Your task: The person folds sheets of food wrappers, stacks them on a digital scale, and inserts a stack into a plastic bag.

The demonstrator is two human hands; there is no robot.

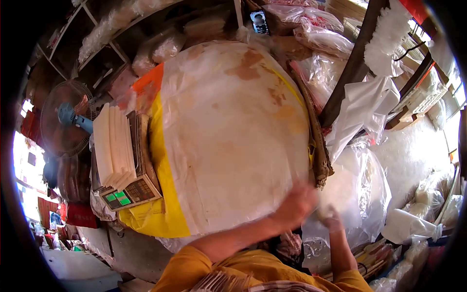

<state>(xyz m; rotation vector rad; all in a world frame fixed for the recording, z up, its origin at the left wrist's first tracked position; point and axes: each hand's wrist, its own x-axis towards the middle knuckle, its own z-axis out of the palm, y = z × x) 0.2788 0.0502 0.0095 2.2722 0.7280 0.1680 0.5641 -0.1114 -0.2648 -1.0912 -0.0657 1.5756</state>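
Observation:
My left hand (297, 200), smeared by motion, is over the lower right edge of the wide cloth-covered work surface (233, 141). Its fingers cannot be made out. Just right of it, my right hand (332, 217) is closed at the left side of a large clear plastic bag (362, 190). Something pale shows inside or under the plastic near both hands, too blurred to name.
On the left, a scale (131, 192) with green displays bears a stack of pale flat sheets (113, 146), beside a fan (68, 117). A phone (259, 22) stands at the back. Wrapped plastic packages (321, 36) and a dark post (352, 73) are at the right.

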